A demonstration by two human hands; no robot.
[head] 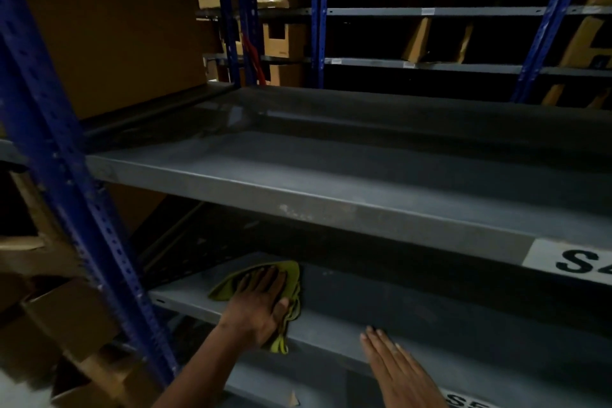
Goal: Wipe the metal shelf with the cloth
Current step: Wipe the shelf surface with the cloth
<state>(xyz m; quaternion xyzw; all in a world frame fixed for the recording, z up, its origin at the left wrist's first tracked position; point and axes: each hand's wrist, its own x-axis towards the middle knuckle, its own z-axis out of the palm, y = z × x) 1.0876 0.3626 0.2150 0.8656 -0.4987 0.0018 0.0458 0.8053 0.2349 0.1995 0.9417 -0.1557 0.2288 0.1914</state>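
Note:
A grey metal shelf [414,318] runs across the lower part of the head view. On its left end lies a yellow-green cloth [291,275], crumpled and partly hanging over the front edge. My left hand [261,301] presses flat on top of the cloth, fingers spread, covering most of it. My right hand [397,368] rests flat on the shelf's front edge further right, fingers together and pointing away from me, holding nothing.
Another grey shelf [331,182] sits above, bare, with a white label reading "S4" [573,262] on its lip. A blue perforated upright [82,209] stands at the left. Cardboard boxes [66,325] fill the left rack and the dim racks behind.

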